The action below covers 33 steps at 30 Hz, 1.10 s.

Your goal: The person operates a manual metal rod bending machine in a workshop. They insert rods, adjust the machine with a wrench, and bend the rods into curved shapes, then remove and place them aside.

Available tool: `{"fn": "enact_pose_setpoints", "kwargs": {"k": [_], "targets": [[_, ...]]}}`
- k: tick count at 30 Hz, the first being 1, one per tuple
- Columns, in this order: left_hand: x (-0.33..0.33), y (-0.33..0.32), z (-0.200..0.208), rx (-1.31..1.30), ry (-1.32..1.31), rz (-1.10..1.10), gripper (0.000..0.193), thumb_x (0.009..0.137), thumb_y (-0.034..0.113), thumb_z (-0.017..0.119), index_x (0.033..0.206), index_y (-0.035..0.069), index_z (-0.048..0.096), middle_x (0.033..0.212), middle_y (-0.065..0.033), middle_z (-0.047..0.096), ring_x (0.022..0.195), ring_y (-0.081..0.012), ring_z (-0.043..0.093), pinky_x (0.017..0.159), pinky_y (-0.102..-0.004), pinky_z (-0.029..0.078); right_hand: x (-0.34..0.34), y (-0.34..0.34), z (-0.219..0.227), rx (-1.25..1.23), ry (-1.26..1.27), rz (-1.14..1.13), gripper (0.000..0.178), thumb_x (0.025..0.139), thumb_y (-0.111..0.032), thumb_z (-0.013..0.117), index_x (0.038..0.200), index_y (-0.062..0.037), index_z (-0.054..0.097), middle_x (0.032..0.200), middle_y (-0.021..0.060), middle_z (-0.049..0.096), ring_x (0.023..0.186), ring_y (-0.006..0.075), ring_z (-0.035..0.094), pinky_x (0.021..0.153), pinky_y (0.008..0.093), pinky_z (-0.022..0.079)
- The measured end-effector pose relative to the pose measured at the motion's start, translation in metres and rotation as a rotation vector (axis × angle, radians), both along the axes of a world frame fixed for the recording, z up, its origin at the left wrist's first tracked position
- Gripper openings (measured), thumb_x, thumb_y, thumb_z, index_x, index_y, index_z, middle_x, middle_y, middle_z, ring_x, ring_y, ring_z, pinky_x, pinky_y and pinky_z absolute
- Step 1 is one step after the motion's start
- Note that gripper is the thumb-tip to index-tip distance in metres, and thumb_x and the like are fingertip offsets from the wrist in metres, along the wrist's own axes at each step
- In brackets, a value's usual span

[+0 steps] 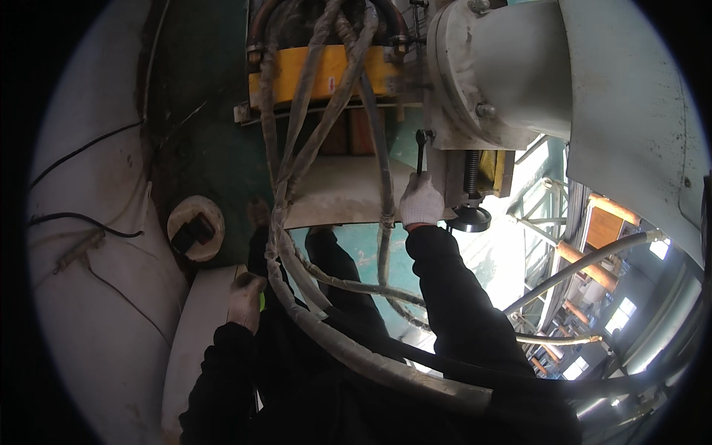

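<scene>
My right hand, in a white knitted glove, is wrapped round the handle of a dark wrench. The wrench points away from me, and its head meets a small bolt at the lower edge of a grey flanged housing. Just right of the glove are a threaded rod and a black handwheel. My left hand is bare and closed, low on the left by a pale curved panel. A bit of yellow-green shows at its side; what the fingers hold is hidden.
Wrapped hoses loop down from a yellow block and cross between my arms. A round pale stand with a black object on it is at left. Bright framework drops away at right. A curved pale plate lies ahead.
</scene>
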<state>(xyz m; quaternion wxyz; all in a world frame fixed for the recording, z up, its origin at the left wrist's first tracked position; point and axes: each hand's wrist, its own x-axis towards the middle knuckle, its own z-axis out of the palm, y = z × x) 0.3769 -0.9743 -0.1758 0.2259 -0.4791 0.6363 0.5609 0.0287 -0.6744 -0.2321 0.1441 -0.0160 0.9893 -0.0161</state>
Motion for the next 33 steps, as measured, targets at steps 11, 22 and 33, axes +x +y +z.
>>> {"fn": "enact_pose_setpoints", "kwargs": {"k": [11, 22, 33], "targets": [[0.000, 0.009, 0.002, -0.023, 0.005, -0.190, 0.045, 0.110, 0.040, 0.058, 0.116, -0.001, 0.075, 0.119, -0.0229, 0.075, 0.113, -0.0389, 0.073, 0.100, -0.0438, 0.055, -0.073, 0.023, 0.132, 0.099, -0.222, 0.253, 0.039, 0.111, -0.045, 0.064, 0.120, -0.0107, 0.080, 0.099, 0.0278, 0.081, 0.099, 0.0505, 0.079, 0.089, 0.0617, 0.063], [0.022, 0.003, -0.007, -0.048, 0.030, -0.196, 0.048, 0.107, 0.041, 0.058, 0.118, -0.002, 0.075, 0.124, -0.0238, 0.074, 0.114, -0.0410, 0.072, 0.101, -0.0469, 0.055, -0.154, -0.032, 0.152, 0.468, -0.497, 0.483, 0.041, 0.109, -0.034, 0.065, 0.126, -0.0016, 0.084, 0.131, 0.0274, 0.080, 0.125, 0.0466, 0.076, 0.105, 0.0550, 0.062], [0.016, -0.002, -0.003, 0.043, -0.045, 0.036, 0.044, 0.099, 0.038, 0.067, 0.111, -0.004, 0.074, 0.109, -0.0203, 0.073, 0.104, -0.0365, 0.070, 0.096, -0.0455, 0.054, -0.146, -0.050, 0.149, 0.458, -0.482, 0.454, 0.040, 0.109, -0.032, 0.063, 0.126, -0.0026, 0.085, 0.130, 0.0277, 0.081, 0.126, 0.0462, 0.076, 0.106, 0.0545, 0.062]]}}
